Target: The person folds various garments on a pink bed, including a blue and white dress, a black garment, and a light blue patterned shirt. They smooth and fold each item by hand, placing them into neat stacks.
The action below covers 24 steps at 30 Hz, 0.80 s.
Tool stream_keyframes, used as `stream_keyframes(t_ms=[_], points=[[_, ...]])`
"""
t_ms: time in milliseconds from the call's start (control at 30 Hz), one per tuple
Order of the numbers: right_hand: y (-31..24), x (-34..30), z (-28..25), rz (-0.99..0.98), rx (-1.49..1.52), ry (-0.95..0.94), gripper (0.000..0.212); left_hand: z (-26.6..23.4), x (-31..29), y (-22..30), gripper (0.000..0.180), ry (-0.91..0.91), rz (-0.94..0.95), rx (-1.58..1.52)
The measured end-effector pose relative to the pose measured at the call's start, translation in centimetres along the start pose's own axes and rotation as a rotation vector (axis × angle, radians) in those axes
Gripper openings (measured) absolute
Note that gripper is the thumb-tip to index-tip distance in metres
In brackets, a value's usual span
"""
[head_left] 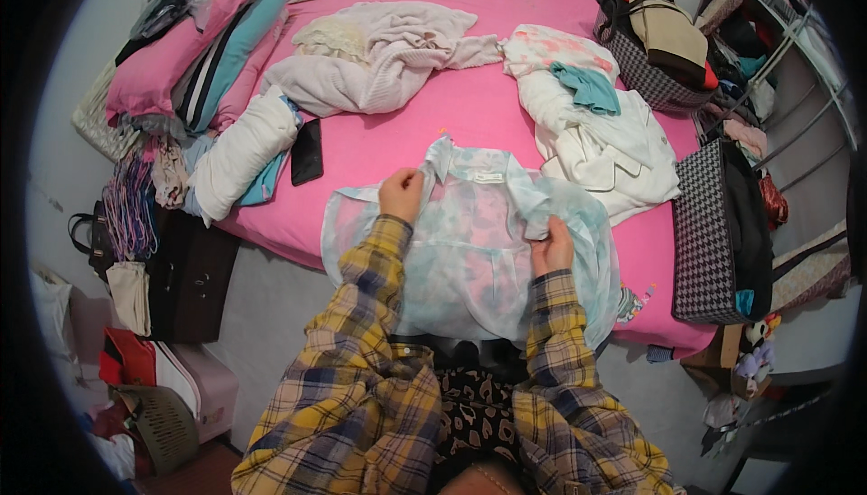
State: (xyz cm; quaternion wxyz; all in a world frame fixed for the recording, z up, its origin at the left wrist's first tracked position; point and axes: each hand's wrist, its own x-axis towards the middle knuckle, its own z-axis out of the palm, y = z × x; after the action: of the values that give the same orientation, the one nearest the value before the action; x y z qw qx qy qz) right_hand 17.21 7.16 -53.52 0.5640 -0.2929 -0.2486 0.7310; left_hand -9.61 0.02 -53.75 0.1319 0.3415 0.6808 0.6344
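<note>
A sheer pale blue-green shirt (470, 265) with a collar lies spread over the near edge of the bed, its lower part hanging over the side. My left hand (401, 194) is closed on the left front edge of the shirt, just below the collar. On the other side, my right hand (553, 247) pinches the right front edge, a little lower down. Pink bedding shows through the thin cloth. Both my forearms, in yellow plaid sleeves, reach up from below.
A black phone (307, 152) lies left of the shirt, beside a rolled white garment (244, 156). Farther back are a crumpled pale knit garment (379, 61) and a white clothes pile (605, 152). Houndstooth storage boxes (700, 233) stand at the right. Pillows (194, 52) are stacked at the far left.
</note>
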Motion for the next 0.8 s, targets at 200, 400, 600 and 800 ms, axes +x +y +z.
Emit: stream_keyframes(t_ms=[200, 400, 600, 800], points=[[1.5, -2.4, 2.0, 0.015, -0.072, -0.088, 0.01, -1.3, -6.2, 4.6, 0.012, -0.168, -0.35, -0.509], [3.6, -5.5, 5.5, 0.042, -0.281, -0.089, 0.01, -0.8, -11.4, 5.9, 0.024, -0.349, -0.652, -1.076], [-0.2, -5.3, 6.2, 0.22, -0.132, -0.105, 0.012, -0.9, -10.3, 5.5, 0.027, -0.055, -0.714, -1.319], [1.6, -6.9, 5.8, 0.175, -0.316, -0.218, 0.011, -0.5, -12.4, 4.9, 0.022, -0.305, -0.517, -0.878]])
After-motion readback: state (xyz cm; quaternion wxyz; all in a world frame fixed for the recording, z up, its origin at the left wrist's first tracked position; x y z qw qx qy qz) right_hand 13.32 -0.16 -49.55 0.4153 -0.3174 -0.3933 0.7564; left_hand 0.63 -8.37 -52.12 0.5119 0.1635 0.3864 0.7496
